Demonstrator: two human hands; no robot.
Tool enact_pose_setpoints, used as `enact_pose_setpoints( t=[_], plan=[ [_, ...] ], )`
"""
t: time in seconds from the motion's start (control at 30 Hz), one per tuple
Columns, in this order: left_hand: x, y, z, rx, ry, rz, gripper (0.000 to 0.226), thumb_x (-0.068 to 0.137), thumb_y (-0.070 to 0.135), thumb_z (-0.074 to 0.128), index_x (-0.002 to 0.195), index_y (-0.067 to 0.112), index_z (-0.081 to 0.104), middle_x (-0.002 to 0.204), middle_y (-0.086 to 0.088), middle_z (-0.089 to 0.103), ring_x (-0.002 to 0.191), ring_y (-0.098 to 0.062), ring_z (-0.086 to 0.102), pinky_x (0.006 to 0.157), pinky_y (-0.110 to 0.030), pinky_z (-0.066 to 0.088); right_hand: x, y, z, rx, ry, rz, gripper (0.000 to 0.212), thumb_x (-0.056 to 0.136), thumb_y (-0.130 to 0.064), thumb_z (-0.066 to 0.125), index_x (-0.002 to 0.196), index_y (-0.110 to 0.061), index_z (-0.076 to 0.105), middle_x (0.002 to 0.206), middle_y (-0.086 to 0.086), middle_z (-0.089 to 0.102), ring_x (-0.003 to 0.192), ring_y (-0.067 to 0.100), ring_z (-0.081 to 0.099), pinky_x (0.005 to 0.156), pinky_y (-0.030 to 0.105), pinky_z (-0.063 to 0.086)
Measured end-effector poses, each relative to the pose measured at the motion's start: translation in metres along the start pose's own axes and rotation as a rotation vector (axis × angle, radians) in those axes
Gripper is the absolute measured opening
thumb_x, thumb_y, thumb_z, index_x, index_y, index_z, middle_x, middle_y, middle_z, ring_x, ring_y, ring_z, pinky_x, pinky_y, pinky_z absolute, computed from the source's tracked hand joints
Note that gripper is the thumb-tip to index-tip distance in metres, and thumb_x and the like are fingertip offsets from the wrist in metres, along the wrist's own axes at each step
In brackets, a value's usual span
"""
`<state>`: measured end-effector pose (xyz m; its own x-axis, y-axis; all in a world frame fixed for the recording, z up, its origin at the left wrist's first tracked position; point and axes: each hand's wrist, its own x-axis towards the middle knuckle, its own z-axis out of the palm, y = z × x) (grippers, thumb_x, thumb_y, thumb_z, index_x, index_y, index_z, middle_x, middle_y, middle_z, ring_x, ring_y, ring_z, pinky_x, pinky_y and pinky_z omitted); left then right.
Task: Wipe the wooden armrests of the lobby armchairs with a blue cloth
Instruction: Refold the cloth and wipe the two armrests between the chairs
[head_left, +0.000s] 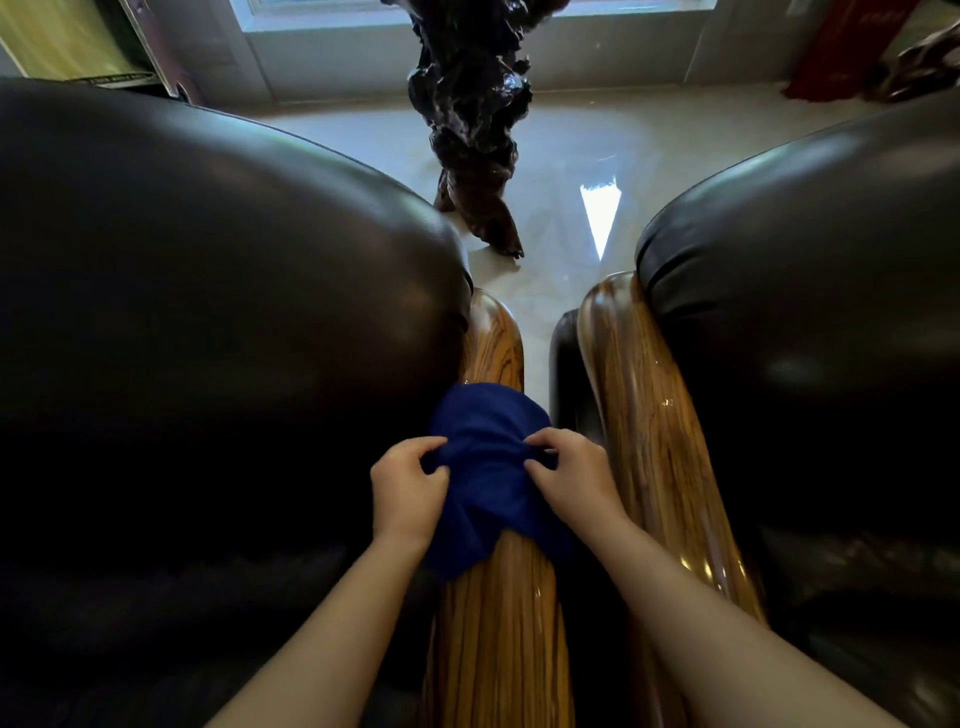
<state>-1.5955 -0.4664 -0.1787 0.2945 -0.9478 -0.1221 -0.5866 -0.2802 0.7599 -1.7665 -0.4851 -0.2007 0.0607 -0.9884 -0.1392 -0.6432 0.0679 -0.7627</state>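
Observation:
A blue cloth lies draped over the glossy wooden armrest of the left armchair, about midway along it. My left hand pinches the cloth's left edge and my right hand pinches its right edge, both resting on top of the armrest. The far rounded end of this armrest shows beyond the cloth. A second wooden armrest, on the right armchair, runs parallel just to the right, bare and shiny.
Dark leather cushions of the left armchair and the right armchair flank the armrests. A narrow gap separates the two chairs. Ahead on the polished pale floor stands a dark gnarled wood sculpture, with a window behind.

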Motion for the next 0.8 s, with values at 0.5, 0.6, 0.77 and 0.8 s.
enact_pose_setpoints(
  t=[0.5,0.6,0.77,0.8],
  plan=[
    [-0.035,0.081,-0.088,-0.176,-0.444,-0.054,0.021,0.074,0.001,0.068,0.083,0.02,0.069,0.091,-0.007,0.071,0.086,-0.02,0.068,0.074,-0.033,0.058,-0.039,-0.086,-0.133,-0.039,-0.144,-0.065,0.014,0.076,-0.008,0.067,0.088,-0.014,0.063,0.087,0.002,0.064,0.079,0.017,0.061,0.065,0.027,0.054],
    [-0.057,0.109,-0.109,-0.174,-0.448,0.005,0.018,0.076,0.003,0.068,0.088,0.016,0.07,0.091,-0.006,0.071,0.084,-0.018,0.069,0.071,-0.03,0.058,-0.063,-0.106,-0.165,-0.077,-0.118,-0.104,0.014,0.075,-0.008,0.067,0.083,-0.018,0.062,0.082,-0.002,0.063,0.077,0.014,0.061,0.062,0.02,0.051],
    [-0.106,0.153,-0.138,-0.214,-0.466,0.053,0.019,0.077,0.003,0.066,0.094,0.011,0.069,0.092,-0.006,0.07,0.084,-0.014,0.068,0.062,-0.019,0.055,-0.117,-0.135,-0.216,-0.133,-0.049,-0.166,0.017,0.074,-0.009,0.068,0.078,-0.024,0.061,0.075,-0.008,0.061,0.068,0.004,0.057,0.05,0.006,0.04],
    [-0.117,0.16,-0.141,-0.219,-0.472,0.063,0.02,0.077,0.003,0.066,0.095,0.011,0.069,0.093,-0.006,0.07,0.085,-0.013,0.067,0.063,-0.019,0.054,-0.129,-0.14,-0.225,-0.139,-0.033,-0.174,0.016,0.074,-0.009,0.068,0.078,-0.023,0.061,0.075,-0.008,0.062,0.07,0.005,0.058,0.051,0.008,0.041]
  ],
)
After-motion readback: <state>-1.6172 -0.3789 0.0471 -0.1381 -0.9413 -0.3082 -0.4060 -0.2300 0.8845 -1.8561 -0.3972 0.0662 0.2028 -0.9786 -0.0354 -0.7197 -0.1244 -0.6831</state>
